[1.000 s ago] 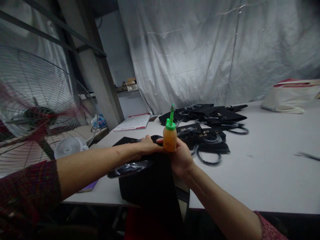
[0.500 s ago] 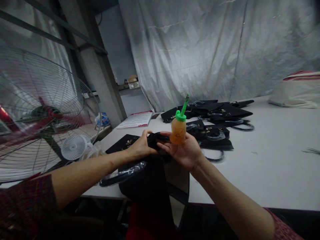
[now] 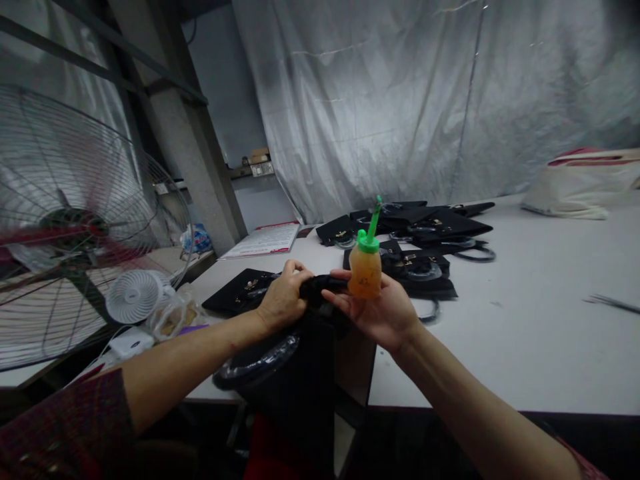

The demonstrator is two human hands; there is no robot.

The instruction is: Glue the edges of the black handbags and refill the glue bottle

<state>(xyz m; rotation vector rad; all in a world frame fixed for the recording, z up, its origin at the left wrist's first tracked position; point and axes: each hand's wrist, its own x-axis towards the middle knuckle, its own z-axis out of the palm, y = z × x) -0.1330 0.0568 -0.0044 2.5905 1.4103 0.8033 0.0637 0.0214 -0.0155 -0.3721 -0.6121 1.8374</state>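
Foremost black bag [image 3: 305, 393]: matt, smooth; handle [image 3: 234, 375] under glossy, crinkled clear plastic film [image 3: 286, 348]. Bottle [image 3: 364, 272]: smooth, translucent plastic; green cap [image 3: 369, 244], plastic. Table [image 3: 520, 340]: smooth, with dull sheen. Hanging silver sheet [image 3: 380, 100]: wrinkled, glossy along creases. Pillar [image 3: 187, 147]: matt, concrete-like. Large fan guard [image 3: 107, 137]: wire, apparently metal. Small fan [image 3: 134, 296]: smooth plastic. Clasps [image 3: 409, 257] of piled bags [image 3: 457, 230]: shiny, metallic. Left sleeve [image 3: 75, 417]: matt woven cloth.

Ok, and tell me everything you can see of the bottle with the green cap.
The bottle looks like translucent plastic, orange and rounded, with small dark marks too blurred to read. Its green cap carries a green spout slanting up, and a small knob beside it. Nearly upright above the table, it is held by the right hand; the exact grip is hidden.
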